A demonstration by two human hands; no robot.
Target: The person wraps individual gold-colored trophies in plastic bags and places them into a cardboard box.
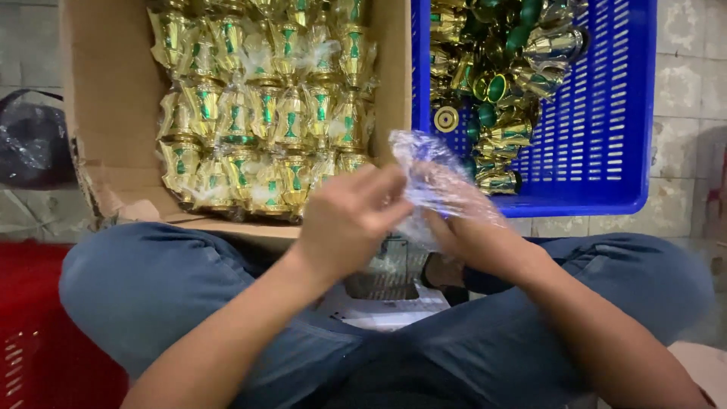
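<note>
Clear plastic bag (pixel 432 178) sits mid-frame, pinched from both sides: I see my left hand (pixel 344 220) gripping its lower left edge, my right hand (pixel 473 227) underneath and partly wrapped in it; cardboard box (pixel 113 98) upper left, blue crate (pixel 606 113) upper right

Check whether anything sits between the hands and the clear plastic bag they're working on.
Nothing visible does. The left hand and right hand both already grip the bag directly, above the lap. The cardboard box and blue crate lie beyond the bag, not between it and the hands.
</note>
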